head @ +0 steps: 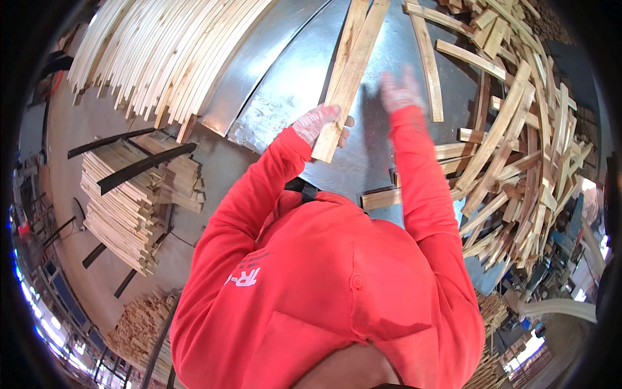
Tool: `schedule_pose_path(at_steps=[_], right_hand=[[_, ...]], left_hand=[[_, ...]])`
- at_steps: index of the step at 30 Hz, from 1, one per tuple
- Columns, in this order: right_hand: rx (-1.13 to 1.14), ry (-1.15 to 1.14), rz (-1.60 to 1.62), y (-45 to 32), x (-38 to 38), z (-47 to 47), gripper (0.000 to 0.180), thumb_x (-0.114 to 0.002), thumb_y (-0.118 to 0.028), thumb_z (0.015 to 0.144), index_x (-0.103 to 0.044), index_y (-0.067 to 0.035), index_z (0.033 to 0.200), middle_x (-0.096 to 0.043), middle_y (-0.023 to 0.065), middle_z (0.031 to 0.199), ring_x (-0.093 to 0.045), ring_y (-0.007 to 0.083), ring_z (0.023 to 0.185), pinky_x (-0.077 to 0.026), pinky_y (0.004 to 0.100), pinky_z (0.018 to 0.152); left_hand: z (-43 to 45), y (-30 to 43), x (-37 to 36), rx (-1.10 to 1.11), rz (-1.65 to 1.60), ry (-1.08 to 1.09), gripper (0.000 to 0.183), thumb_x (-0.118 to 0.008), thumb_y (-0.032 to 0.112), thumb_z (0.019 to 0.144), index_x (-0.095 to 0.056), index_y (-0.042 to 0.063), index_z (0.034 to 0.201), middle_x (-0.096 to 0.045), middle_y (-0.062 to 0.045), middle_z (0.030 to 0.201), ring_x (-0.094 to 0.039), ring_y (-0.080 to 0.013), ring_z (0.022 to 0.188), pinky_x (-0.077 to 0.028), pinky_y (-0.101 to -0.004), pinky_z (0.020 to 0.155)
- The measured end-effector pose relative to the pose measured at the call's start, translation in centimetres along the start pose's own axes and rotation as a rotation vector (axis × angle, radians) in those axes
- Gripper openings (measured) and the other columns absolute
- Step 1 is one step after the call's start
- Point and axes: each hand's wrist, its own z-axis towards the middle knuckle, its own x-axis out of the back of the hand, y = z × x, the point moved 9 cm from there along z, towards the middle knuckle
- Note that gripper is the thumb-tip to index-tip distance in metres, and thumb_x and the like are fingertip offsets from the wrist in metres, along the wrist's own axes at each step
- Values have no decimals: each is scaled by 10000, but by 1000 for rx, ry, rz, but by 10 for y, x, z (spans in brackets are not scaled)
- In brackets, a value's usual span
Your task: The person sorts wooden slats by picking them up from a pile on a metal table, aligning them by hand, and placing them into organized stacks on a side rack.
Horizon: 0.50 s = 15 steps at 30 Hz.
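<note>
My left hand [320, 124] is closed around the near end of a wooden strip [357, 68], thumb on top and fingertips showing at its right edge. A second wooden strip [347, 36] lies partly under it, and both run away from me over the metal tabletop [291, 68]. My right hand [401, 92], blurred, is over the tabletop with its fingers spread and nothing in them. To its right lies another single wooden strip [427, 73].
Many pale strips lie side by side [160, 58] at the upper left. A jumbled heap of wooden strips [515, 146] covers the right side. Stacked boards [119, 209] stand at the lower left beside dark bars [146, 167].
</note>
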Motion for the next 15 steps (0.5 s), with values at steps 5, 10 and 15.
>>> schedule_pose_path(at_steps=[5, 10, 15], right_hand=[[-300, 86, -435, 127, 65, 22, 843, -625, -652, 748, -417, -69, 1320, -481, 264, 1353, -473, 390, 1265, -389, 504, 1021], [88, 88, -131, 50, 22, -37, 875, -544, -580, 885, -271, -9, 1488, -377, 298, 1450, -352, 406, 1376, -286, 448, 1139], [-8, -176, 764, -32, -36, -76, 758, -645, -340, 855, -337, 7, 1454, -528, 257, 1318, -536, 345, 1201, -435, 346, 1002]], left_hand=[[-7, 13, -8, 87, -216, -113, 630, -682, 457, 866, -475, 55, 1306, -627, -156, 1010, -640, -234, 761, -565, -377, 603], [2, 15, -9, -22, 204, 32, 649, -753, 419, 821, -493, 29, 1271, -626, -144, 999, -652, -241, 786, -567, -385, 631], [26, 6, 16, -265, 709, 267, 515, -616, 374, 949, -505, 37, 1323, -625, -125, 1115, -554, -190, 1142, -479, -269, 931]])
